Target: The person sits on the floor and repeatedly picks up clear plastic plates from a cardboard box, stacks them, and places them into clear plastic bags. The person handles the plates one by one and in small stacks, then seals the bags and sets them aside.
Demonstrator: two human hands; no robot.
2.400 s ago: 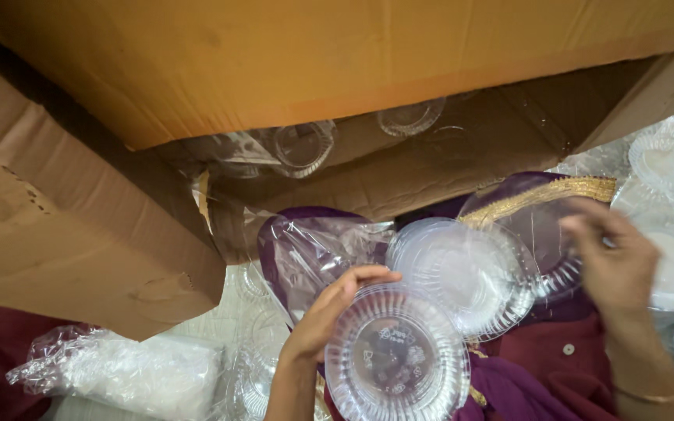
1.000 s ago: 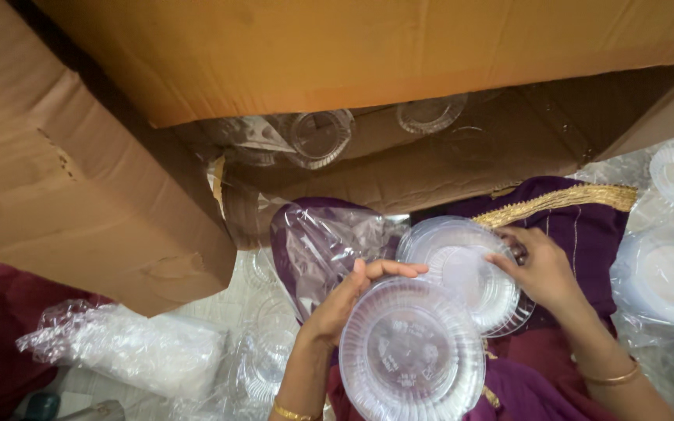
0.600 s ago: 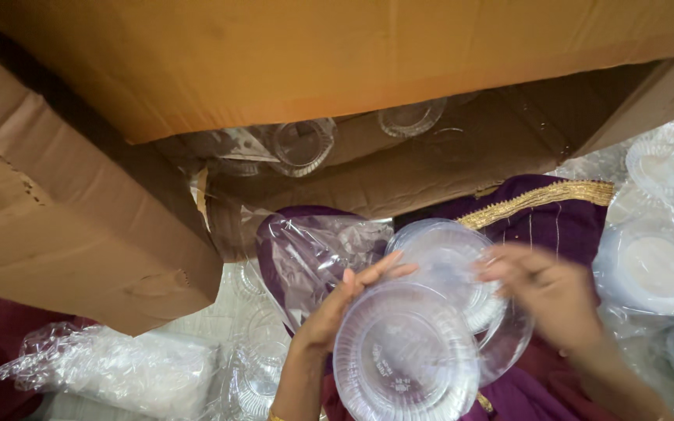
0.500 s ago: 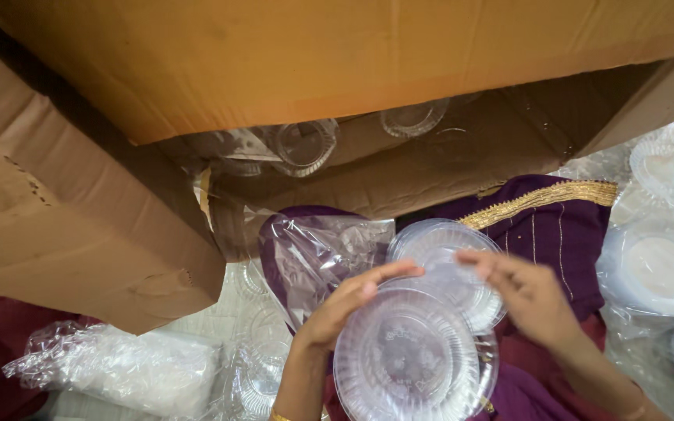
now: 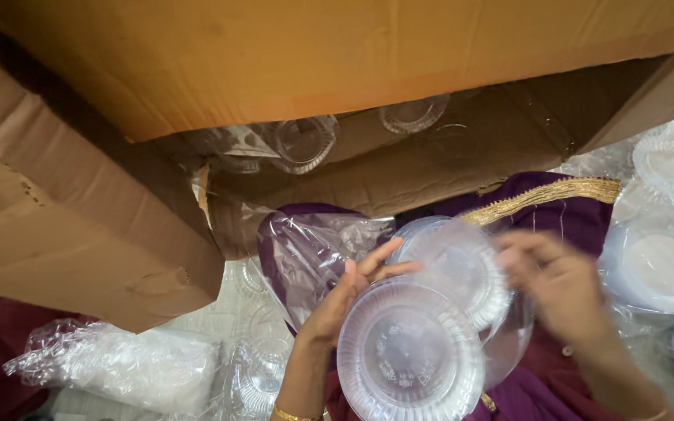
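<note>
Clear plastic plate point(image 5: 409, 360) held in left hand point(image 5: 342, 300), right hand point(image 5: 557, 282) blurred at next plate point(image 5: 455, 265), grip unclear, needing gentle lifting apart

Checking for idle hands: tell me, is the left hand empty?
No, the left hand grips a clear ribbed plate at its rim, fingers spread over its upper edge.

Your right hand point(image 5: 559, 284) is smeared by motion blur, its fingers point(image 5: 520, 249) impossible to separate, while the clear ribbed plate point(image 5: 409, 352) under your left hand point(image 5: 342, 300) runs off the bottom edge.
</note>
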